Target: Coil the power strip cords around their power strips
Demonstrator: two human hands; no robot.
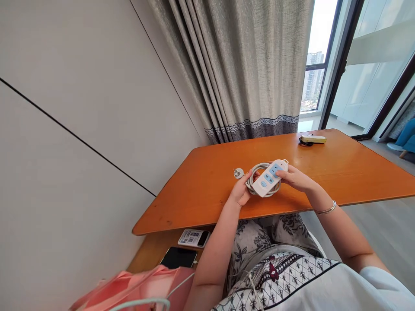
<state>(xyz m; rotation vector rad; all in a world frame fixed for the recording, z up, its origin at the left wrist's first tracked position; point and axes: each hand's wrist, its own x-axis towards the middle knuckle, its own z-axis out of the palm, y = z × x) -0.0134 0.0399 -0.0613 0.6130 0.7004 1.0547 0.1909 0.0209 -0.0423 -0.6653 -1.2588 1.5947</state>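
A white power strip (269,178) with blue socket faces is held just above the orange wooden table (340,172), tilted up to the right. Its grey-white cord (256,172) is coiled beneath and behind it. My left hand (241,190) grips the coil and the strip's lower end, fingers curled. My right hand (295,178) holds the strip's upper end, fingers closed round it. The cord's plug (238,173) lies on the table just left of my left hand.
A small yellow-white device (313,139) with a dark cord lies at the table's far edge. A lower shelf at the left holds a phone (178,257) and a white box (193,238). Pink cloth (136,287) lies near my left elbow. Curtain and wall stand behind.
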